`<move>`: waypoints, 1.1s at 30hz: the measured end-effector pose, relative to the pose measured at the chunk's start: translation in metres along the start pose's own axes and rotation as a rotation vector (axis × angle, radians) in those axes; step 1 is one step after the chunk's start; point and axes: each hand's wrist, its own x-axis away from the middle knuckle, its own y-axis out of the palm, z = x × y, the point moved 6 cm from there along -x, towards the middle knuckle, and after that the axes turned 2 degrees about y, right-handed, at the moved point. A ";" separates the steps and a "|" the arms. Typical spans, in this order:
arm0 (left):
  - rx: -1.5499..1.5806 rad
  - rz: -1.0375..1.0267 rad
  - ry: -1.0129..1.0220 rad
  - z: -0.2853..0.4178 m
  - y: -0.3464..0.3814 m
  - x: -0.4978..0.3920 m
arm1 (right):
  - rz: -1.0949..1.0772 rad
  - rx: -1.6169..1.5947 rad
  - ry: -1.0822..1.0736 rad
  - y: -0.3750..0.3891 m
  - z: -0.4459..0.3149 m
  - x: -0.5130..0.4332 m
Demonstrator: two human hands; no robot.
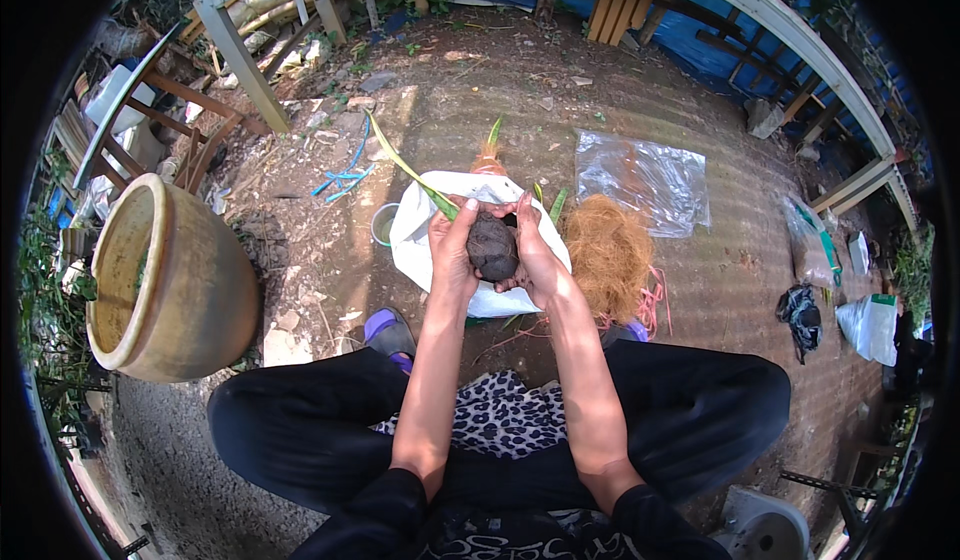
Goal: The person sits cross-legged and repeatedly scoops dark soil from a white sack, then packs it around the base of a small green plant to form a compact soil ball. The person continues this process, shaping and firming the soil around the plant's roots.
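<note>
A dark, moist ball of soil [493, 248] sits between my two hands. My left hand [451, 245] cups its left side, with the thumb on top. My right hand [537, 252] presses against the right side, fingers pointing forward. From the far side of the ball a long green snake plant leaf [409, 156] with pale edges rises to the upper left. Beneath the hands lies a white sack [414, 248], its middle hidden by them. Just beyond it, another leafy cutting stands in a bundle of brown fiber [488, 164]. Loose coconut fiber [609, 248] is heaped right of my right hand.
A clear plastic sheet [643, 185] lies beyond the fiber, and pink raffia string [658, 297] beside it. Left of the sack are a small cup [384, 224] and blue string [346, 177]. A large glazed pot [199, 282] stands at left. Plastic bags [870, 327] lie far right.
</note>
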 end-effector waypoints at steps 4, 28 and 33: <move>0.095 0.180 -0.027 -0.010 -0.011 -0.001 | 0.100 0.419 -0.224 -0.005 -0.009 -0.004; 0.097 0.292 -0.125 -0.032 0.005 0.013 | 0.263 -0.351 -0.413 -0.007 -0.010 -0.003; 0.144 0.153 -0.060 -0.019 0.006 0.003 | 0.023 -0.646 -0.251 -0.009 -0.008 -0.010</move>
